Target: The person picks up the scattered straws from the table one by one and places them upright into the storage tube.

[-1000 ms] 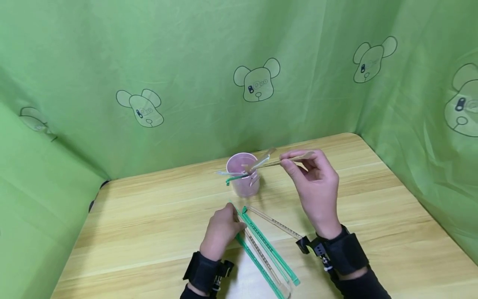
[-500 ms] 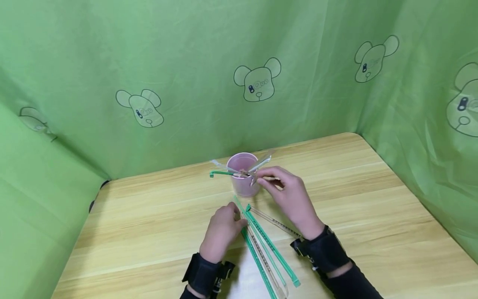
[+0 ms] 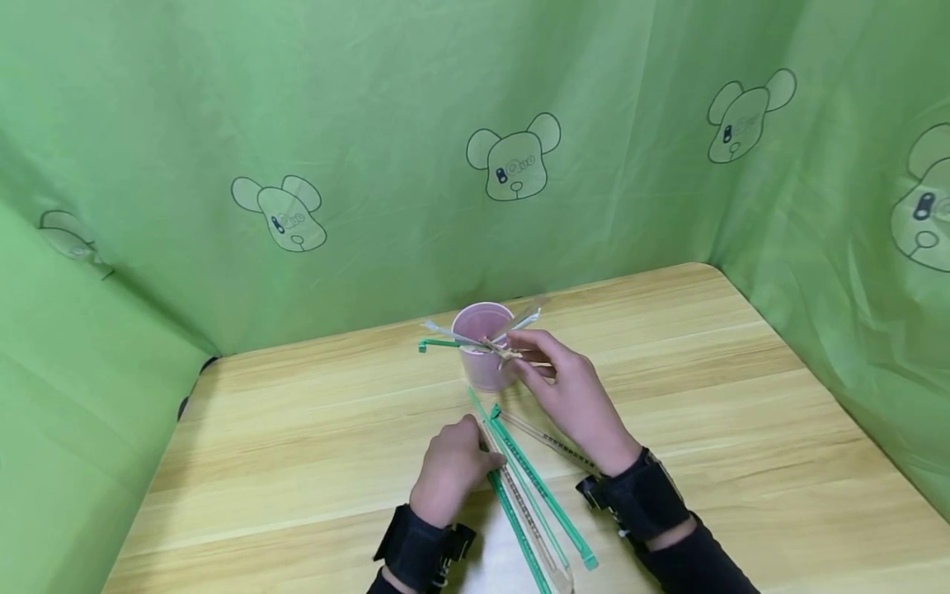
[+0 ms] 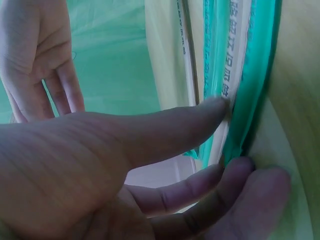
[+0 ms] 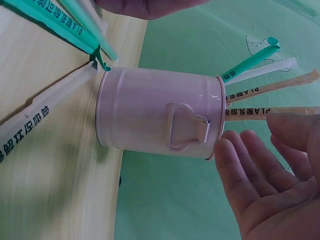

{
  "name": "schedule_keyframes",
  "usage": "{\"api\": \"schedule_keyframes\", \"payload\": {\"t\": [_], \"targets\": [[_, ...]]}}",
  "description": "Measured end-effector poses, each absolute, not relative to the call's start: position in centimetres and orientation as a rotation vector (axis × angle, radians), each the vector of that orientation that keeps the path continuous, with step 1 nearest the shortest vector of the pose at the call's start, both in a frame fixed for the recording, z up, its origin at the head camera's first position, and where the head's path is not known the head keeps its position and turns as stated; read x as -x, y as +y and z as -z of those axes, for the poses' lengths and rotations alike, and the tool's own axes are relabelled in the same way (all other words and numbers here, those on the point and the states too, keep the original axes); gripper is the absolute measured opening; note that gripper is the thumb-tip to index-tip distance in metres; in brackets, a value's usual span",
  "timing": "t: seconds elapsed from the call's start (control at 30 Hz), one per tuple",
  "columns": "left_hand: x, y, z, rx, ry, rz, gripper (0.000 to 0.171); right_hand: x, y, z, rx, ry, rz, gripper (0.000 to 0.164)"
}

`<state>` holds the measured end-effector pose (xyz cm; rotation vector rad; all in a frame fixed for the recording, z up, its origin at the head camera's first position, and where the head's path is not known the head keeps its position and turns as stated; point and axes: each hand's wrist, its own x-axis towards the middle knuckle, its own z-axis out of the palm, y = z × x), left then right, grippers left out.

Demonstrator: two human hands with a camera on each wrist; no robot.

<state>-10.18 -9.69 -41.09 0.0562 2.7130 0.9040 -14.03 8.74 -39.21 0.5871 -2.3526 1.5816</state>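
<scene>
A pink-purple cup [image 3: 486, 377] with a handle [image 5: 172, 127] stands toward the table's back. From its mouth lean a green wrapped straw [image 5: 252, 61], a whitish one, and brown paper-wrapped straws [image 5: 272, 87] with black print. My right hand [image 3: 575, 392] is at the cup's rim, fingers extended and spread from the thumb, which overlaps the lowest brown straw [image 5: 245, 113] in the right wrist view. In front of the cup, my left hand [image 3: 453, 464] holds green and brown wrapped straws [image 4: 231, 55] near their far ends, thumb on top, fingers curled at the other side.
Beside the held straws lie another green wrapped straw [image 3: 545, 492] and a brown one [image 3: 552, 439] slanting under the right wrist. The wood-grain table [image 3: 297, 462] is enclosed by green curtains [image 3: 386, 165] at the back and sides. Both wrists wear black straps [image 3: 419, 549].
My right hand has carried a brown straw left to the cup, and its fingers have since spread. My left hand and the straws at it have shifted slightly right.
</scene>
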Motion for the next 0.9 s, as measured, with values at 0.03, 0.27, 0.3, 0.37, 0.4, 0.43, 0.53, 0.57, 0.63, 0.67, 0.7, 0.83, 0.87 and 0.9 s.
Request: {"api": "schedule_keyframes", "payload": {"t": [0.03,0.27,0.3,0.37,0.4,0.43,0.53,0.57,0.63,0.67,0.7,0.83,0.87,0.9], "targets": [[10.2,-9.6,41.1,-0.055,2.718,-0.905,0.028,14.0,8.7,39.2,-0.584,-2.356,-1.587,0.043],[9.8,-8.5,41.6,-0.060,2.805,-0.815,0.025,14.2,8.6,39.5,-0.575,-2.378,-1.597,0.041],[9.7,-8.3,41.7,-0.058,2.837,-0.792,0.024,14.2,8.6,39.5,-0.574,-2.379,-1.598,0.041],[9.6,-8.0,41.9,-0.046,2.897,-0.763,0.023,14.1,8.6,39.5,-0.574,-2.381,-1.594,0.041],[9.6,-7.9,42.1,-0.038,2.926,-0.752,0.023,14.1,8.6,39.5,-0.573,-2.382,-1.595,0.041],[9.6,-7.8,42.2,-0.031,2.951,-0.743,0.022,14.2,8.6,39.5,-0.574,-2.380,-1.595,0.041],[9.7,-7.7,42.6,-0.022,2.990,-0.746,0.020,14.2,8.7,39.5,-0.577,-2.379,-1.599,0.041],[9.8,-7.7,42.7,-0.029,2.995,-0.751,0.020,14.2,8.7,39.4,-0.576,-2.380,-1.600,0.041],[9.9,-7.9,42.8,-0.052,2.992,-0.773,0.019,14.2,8.8,39.4,-0.572,-2.384,-1.603,0.041],[9.9,-8.1,42.8,-0.066,2.981,-0.790,0.019,14.2,8.8,39.4,-0.568,-2.388,-1.605,0.041],[10.0,-8.2,42.7,-0.079,2.961,-0.813,0.019,14.2,8.9,39.4,-0.565,-2.392,-1.605,0.041],[10.2,-8.8,42.4,-0.112,2.882,-0.894,0.020,14.3,9.0,39.4,-0.548,-2.422,-1.600,0.040],[10.2,-8.9,42.4,-0.118,2.866,-0.913,0.020,14.3,9.1,39.4,-0.545,-2.428,-1.601,0.040],[10.3,-9.0,42.3,-0.132,2.862,-0.926,0.019,14.3,9.1,39.4,-0.544,-2.432,-1.603,0.039]]}}
